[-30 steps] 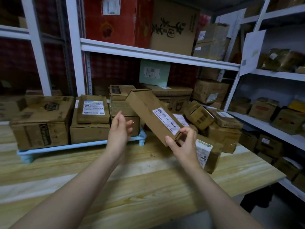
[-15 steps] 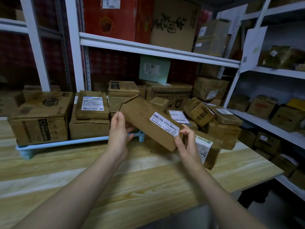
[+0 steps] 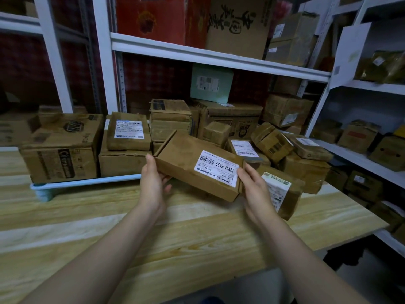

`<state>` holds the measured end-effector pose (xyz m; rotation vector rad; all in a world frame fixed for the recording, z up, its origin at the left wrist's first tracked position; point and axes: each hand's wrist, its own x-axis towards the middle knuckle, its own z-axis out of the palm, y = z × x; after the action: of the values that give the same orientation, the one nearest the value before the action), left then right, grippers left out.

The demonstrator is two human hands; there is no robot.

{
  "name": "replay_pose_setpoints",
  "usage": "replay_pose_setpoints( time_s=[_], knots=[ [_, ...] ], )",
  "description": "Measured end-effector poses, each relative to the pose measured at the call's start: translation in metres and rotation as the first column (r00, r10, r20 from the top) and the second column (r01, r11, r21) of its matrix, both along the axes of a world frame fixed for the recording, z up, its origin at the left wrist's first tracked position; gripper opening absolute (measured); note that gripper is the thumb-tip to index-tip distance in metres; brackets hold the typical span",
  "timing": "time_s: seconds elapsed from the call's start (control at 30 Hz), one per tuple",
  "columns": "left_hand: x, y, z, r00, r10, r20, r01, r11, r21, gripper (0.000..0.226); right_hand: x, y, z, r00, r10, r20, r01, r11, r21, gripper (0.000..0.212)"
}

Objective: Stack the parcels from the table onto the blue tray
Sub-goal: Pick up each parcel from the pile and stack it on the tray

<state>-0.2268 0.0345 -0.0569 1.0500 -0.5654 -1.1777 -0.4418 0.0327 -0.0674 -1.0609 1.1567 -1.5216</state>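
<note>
Spanning the foreground, the wooden table (image 3: 197, 238) shows pale, streaky grain, smooth and flat. On its left part stands the blue tray (image 3: 87, 182), a low plastic platform on stubby feet. It already carries several cardboard boxes (image 3: 61, 148), some stacked two high, so I judge the job partly done. To the right a loose pile of parcels (image 3: 304, 170) lies on the table, taped, scuffed and tilted against one another: that is what is left. Above the table, between tray and pile, hangs the long flat parcel (image 3: 182, 154), dull brown card with a white barcode label (image 3: 215, 167). The left hand (image 3: 153, 185) holds its plain end, thumb up along the edge and fingers curled beneath. The right hand (image 3: 256, 189) grips the labelled end likewise.
</note>
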Motion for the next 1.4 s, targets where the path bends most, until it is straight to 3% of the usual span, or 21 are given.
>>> replay_pose_setpoints(
  time_s=[0.33, 0.57, 0.77, 0.97, 1.2, 1.4],
  knots=[
    [0.009, 0.004, -0.003, 0.995, 0.054, -0.08, -0.054, 0.999, 0.003, 0.033, 0.0, -0.001, -0.008, 0.994, 0.031, -0.103, -0.027, 0.999, 0.04, 0.047],
    [0.012, 0.007, -0.004, 0.999, 0.052, -0.013, -0.052, 0.998, 0.047, 0.023, 0.003, 0.002, -0.005, 0.997, 0.074, -0.015, -0.074, 0.996, 0.043, 0.047],
    [0.017, 0.011, -0.01, 0.997, 0.007, 0.08, -0.009, 1.0, 0.027, 0.026, 0.001, 0.005, -0.004, 0.987, 0.057, -0.149, -0.056, 0.998, 0.009, 0.041],
    [0.017, 0.012, -0.012, 0.986, -0.019, 0.166, 0.017, 1.0, 0.014, 0.028, -0.001, 0.003, -0.001, 0.987, -0.008, -0.161, 0.009, 1.0, 0.009, 0.039],
    [0.016, 0.014, -0.018, 0.981, -0.057, 0.186, 0.05, 0.998, 0.043, 0.038, -0.001, 0.005, 0.0, 0.997, -0.073, -0.036, 0.075, 0.996, 0.054, 0.035],
    [0.015, 0.017, -0.017, 0.989, 0.008, 0.15, -0.005, 1.0, -0.019, 0.039, -0.003, 0.003, 0.0, 0.991, -0.092, 0.101, 0.079, 0.989, 0.127, 0.051]
  ],
)
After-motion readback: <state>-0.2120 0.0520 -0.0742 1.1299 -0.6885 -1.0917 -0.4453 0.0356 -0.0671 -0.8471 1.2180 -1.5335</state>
